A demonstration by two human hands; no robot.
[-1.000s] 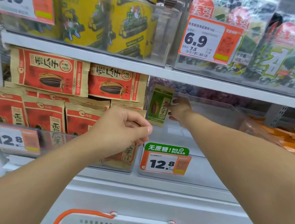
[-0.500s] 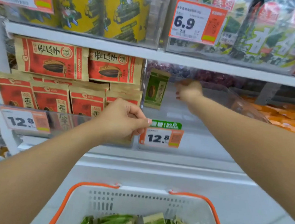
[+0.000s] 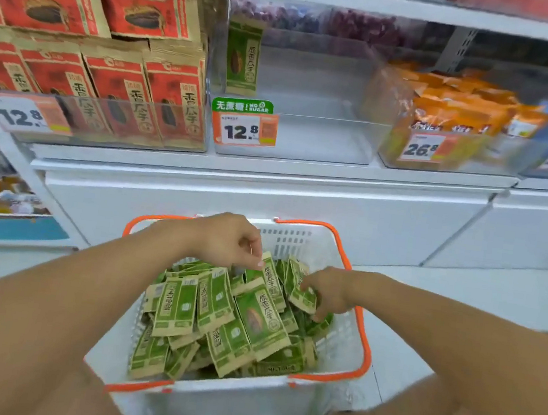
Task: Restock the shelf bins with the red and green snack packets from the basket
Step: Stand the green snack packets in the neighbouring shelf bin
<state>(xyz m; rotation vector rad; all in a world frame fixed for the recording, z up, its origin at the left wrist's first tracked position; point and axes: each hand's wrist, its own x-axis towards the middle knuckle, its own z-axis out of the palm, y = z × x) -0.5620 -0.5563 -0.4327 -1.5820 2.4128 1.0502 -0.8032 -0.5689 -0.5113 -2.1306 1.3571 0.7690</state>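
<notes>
Here, left hand (image 3: 230, 241) and right hand (image 3: 328, 291) each pinched green packet (image 3: 272, 278) in basket (image 3: 365, 353), for refilling near-empty bin (image 3: 322, 137).

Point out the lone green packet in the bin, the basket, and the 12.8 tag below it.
lone green packet (image 3: 243, 57), head view, middle of its front.
basket (image 3: 366, 353), head view, right orange rim.
12.8 tag (image 3: 240, 131), head view, printed price.

Green packets (image 3: 219, 307) (basket (image 3: 365, 353) seemingly orange-rimmed)
</notes>
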